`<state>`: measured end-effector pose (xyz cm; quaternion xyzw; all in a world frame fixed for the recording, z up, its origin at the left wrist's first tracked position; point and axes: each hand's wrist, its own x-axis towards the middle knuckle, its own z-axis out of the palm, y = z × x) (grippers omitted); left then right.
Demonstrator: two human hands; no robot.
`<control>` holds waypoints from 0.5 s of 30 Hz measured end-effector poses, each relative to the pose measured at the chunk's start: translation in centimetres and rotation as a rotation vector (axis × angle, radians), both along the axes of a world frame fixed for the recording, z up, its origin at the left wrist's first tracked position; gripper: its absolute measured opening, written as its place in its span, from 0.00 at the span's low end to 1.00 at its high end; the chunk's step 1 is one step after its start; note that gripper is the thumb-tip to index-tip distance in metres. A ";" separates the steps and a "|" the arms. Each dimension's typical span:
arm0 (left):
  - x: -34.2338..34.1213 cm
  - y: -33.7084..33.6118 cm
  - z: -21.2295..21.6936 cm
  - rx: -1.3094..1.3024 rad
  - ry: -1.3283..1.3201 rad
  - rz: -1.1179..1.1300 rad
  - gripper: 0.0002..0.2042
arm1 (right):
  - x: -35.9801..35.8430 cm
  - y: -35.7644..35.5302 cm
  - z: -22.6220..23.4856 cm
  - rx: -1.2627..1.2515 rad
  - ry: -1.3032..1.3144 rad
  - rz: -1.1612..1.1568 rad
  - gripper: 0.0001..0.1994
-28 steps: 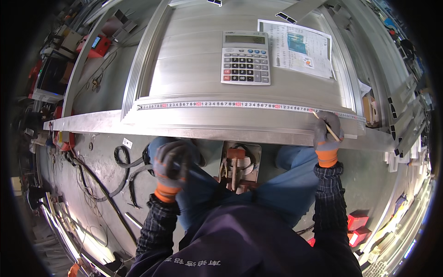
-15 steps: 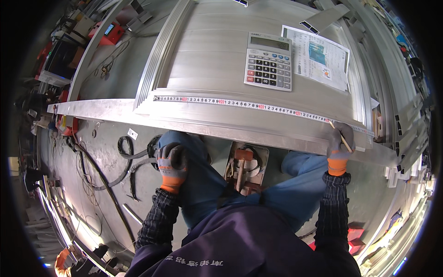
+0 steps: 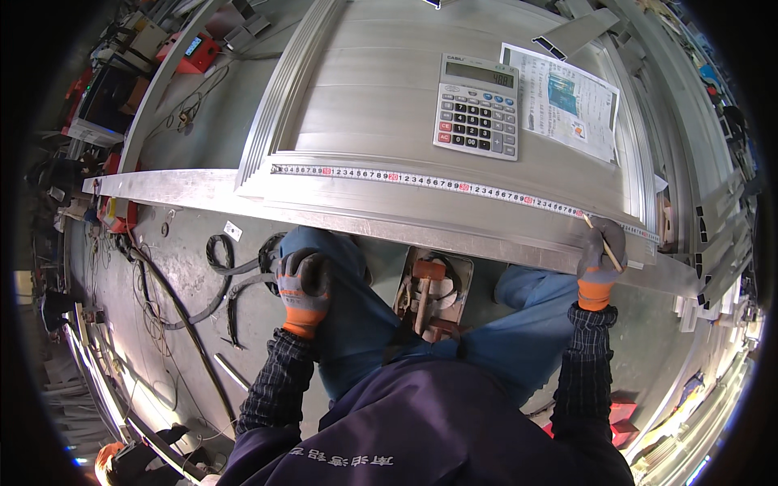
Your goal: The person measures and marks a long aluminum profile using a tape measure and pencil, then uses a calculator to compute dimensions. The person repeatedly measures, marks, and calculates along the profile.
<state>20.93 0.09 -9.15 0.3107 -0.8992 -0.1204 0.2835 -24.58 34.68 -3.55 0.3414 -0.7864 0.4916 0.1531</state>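
Note:
My right hand (image 3: 602, 247), in a grey and orange work glove, is closed on a pencil (image 3: 606, 245). The pencil's tip touches down near the edge of a white tape measure (image 3: 429, 181), which lies stretched along the near side of a metal frame (image 3: 365, 212). My left hand (image 3: 303, 283), gloved the same way, rests on my left knee with its fingers curled in and nothing visible in them. Beyond the tape, a grey calculator (image 3: 476, 109) lies on the metal panel (image 3: 365, 97), beside a printed sheet (image 3: 567, 105) with a blue picture.
Between my legs, an open box (image 3: 459, 304) holds a hammer (image 3: 424, 296). Black hoses and cables (image 3: 212, 304) trail across the floor at the left. A red device (image 3: 194, 53) stands at the far left. Metal profiles (image 3: 681, 138) are stacked along the right.
The view has shifted slightly, so the calculator and sheet appear a little farther right. My right hand still holds the pencil near the tape, and my left hand stays on the knee.

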 end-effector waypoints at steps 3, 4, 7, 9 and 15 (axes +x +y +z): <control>0.0 0.0 0.0 -0.002 -0.016 0.003 0.13 | 0.0 -0.1 0.1 -0.002 0.027 0.007 0.09; -0.1 0.0 0.1 -0.004 -0.018 0.001 0.13 | 0.0 -0.3 0.2 -0.004 0.051 0.014 0.09; 0.0 0.0 0.1 -0.009 -0.016 -0.001 0.13 | 0.2 -0.5 0.4 -0.021 0.044 0.021 0.09; 0.0 0.0 0.1 -0.010 -0.012 -0.003 0.13 | 0.2 -0.4 0.2 -0.034 0.038 0.026 0.09; -0.4 0.1 0.5 -0.006 0.001 -0.010 0.13 | 0.2 -0.5 0.5 -0.013 0.071 0.020 0.09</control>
